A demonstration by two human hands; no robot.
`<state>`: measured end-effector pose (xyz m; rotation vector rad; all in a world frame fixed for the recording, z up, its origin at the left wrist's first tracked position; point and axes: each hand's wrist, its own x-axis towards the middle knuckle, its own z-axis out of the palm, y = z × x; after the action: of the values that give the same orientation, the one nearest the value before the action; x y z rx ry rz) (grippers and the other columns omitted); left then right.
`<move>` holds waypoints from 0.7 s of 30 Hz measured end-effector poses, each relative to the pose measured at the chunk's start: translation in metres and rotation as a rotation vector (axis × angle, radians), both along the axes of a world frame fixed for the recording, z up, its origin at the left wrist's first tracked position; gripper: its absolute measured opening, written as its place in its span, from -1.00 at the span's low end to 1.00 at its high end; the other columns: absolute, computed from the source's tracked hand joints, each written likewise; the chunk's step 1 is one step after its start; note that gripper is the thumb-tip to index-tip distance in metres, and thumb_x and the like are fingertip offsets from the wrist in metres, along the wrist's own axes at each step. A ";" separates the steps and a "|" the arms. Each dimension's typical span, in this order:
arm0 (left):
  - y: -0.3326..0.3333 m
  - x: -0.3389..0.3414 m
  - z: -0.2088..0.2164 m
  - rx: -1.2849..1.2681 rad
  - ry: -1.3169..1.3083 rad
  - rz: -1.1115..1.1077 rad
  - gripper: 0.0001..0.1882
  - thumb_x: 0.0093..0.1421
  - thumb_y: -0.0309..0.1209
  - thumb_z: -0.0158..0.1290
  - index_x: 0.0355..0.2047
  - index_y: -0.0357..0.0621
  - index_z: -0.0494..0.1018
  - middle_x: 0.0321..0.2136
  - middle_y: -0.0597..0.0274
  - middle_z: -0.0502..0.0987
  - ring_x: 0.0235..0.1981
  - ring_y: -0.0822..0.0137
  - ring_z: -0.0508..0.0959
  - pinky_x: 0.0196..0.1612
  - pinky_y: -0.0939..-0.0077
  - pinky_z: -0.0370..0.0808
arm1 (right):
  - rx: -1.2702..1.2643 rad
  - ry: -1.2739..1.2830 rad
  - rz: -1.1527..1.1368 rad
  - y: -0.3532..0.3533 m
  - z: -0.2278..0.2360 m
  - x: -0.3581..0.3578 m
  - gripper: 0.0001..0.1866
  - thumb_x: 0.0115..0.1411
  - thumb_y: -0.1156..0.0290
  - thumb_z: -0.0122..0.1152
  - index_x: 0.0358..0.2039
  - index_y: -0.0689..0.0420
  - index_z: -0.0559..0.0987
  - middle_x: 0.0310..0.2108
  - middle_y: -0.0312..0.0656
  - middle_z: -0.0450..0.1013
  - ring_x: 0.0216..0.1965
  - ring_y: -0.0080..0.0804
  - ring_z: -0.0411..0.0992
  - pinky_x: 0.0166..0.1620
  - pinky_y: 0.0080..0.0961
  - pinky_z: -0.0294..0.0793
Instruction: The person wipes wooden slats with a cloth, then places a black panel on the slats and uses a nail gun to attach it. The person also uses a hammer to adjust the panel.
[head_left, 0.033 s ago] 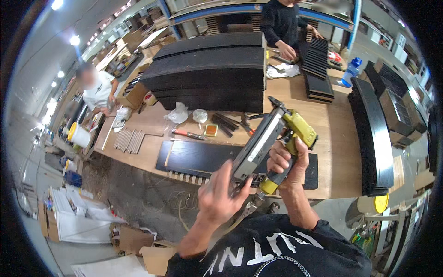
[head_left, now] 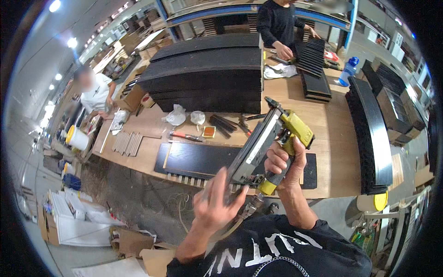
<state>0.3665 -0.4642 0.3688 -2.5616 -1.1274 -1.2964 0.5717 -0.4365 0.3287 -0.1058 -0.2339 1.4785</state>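
My right hand [head_left: 290,162] is wrapped round the dark grip of a yellow-and-black pneumatic nail gun [head_left: 299,127], held tilted above the workbench. An air hose fitting [head_left: 251,206] joins the bottom of its grip. The gun's long magazine [head_left: 254,154] slants down toward my left hand [head_left: 214,203]. That hand's fingers are stretched out and slightly blurred, with thumb and fingers apart at the magazine's lower end; I cannot tell whether they touch it. Underneath the gun lies a flat black panel [head_left: 203,157] with a row of light slat ends along its near edge.
Tall stacked black boards [head_left: 203,69] stand across the bench [head_left: 339,147]. Left of centre lie a hammer [head_left: 184,135], plastic bags [head_left: 175,115] and wooden strips [head_left: 128,143]. A co-worker [head_left: 279,27] handles slatted pieces [head_left: 310,57] beyond; another person [head_left: 95,90] is at left. Curved panels [head_left: 369,138] stand at right.
My left hand has shifted slightly down and left along the magazine's end, its fingers spreading more. The right hand still grips the nail gun, nearly unmoved.
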 end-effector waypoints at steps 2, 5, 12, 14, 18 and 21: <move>-0.017 -0.017 0.002 -0.063 0.034 0.007 -0.24 -0.02 -0.30 0.44 0.09 -0.52 0.40 -0.26 -0.12 0.61 -0.34 0.11 0.69 -0.36 0.32 0.65 | 0.023 0.083 0.027 -0.001 0.002 -0.002 -0.55 0.37 0.00 0.06 0.02 0.12 0.48 -0.63 -0.47 0.20 -0.69 -0.70 0.17 -0.65 -0.71 0.25; -0.030 -0.043 -0.003 -0.114 0.058 0.010 -0.20 -0.05 -0.24 0.48 0.10 -0.46 0.41 -0.32 -0.05 0.63 -0.39 0.17 0.68 -0.36 0.34 0.64 | 0.056 0.111 0.027 0.002 -0.004 0.002 -0.54 0.38 -0.01 0.05 0.02 0.12 0.48 -0.63 -0.46 0.20 -0.69 -0.69 0.16 -0.65 -0.69 0.25; -0.012 -0.071 -0.033 -0.188 -0.232 -0.255 -0.53 0.25 -0.11 0.23 -0.18 -0.37 0.56 -0.39 0.05 0.65 -0.45 0.29 0.64 -0.47 0.49 0.56 | 0.079 0.259 0.046 -0.005 -0.020 0.006 -0.48 0.35 -0.05 0.11 -0.01 0.20 0.46 -0.62 -0.45 0.22 -0.67 -0.70 0.22 -0.65 -0.69 0.31; 0.016 -0.068 -0.063 -0.454 -0.529 -0.344 -0.60 0.36 -0.15 0.11 -0.31 -0.32 0.60 -0.50 0.14 0.62 -0.49 0.37 0.60 -0.45 0.54 0.50 | 0.180 0.336 0.083 -0.012 -0.038 0.018 -0.45 0.34 -0.11 0.11 -0.16 0.24 0.48 -0.61 -0.42 0.27 -0.68 -0.68 0.25 -0.67 -0.68 0.32; 0.150 -0.065 -0.173 -0.850 -0.623 0.029 -0.67 0.37 -0.24 0.10 -0.33 -0.32 0.60 -0.57 0.35 0.53 -0.53 0.59 0.44 -0.41 0.61 0.42 | 0.102 0.237 -0.035 -0.035 -0.067 0.052 -0.39 0.30 -0.19 0.16 -0.49 0.20 0.46 -0.59 -0.39 0.34 -0.71 -0.64 0.27 -0.66 -0.66 0.37; 0.253 -0.091 -0.248 -0.602 -0.354 0.167 -0.79 0.26 -0.38 0.16 -0.17 -0.24 0.62 -0.37 0.00 0.66 -0.34 0.14 0.68 -0.25 0.36 0.55 | 0.192 0.359 -0.076 -0.040 -0.071 0.043 -0.42 0.32 -0.14 0.17 -0.45 0.22 0.49 -0.58 -0.38 0.32 -0.71 -0.64 0.25 -0.66 -0.62 0.38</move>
<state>0.2757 -0.2107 0.1211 -2.5652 -2.0239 -1.6043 0.6146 -0.4767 0.2578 0.3005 -0.0775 1.3654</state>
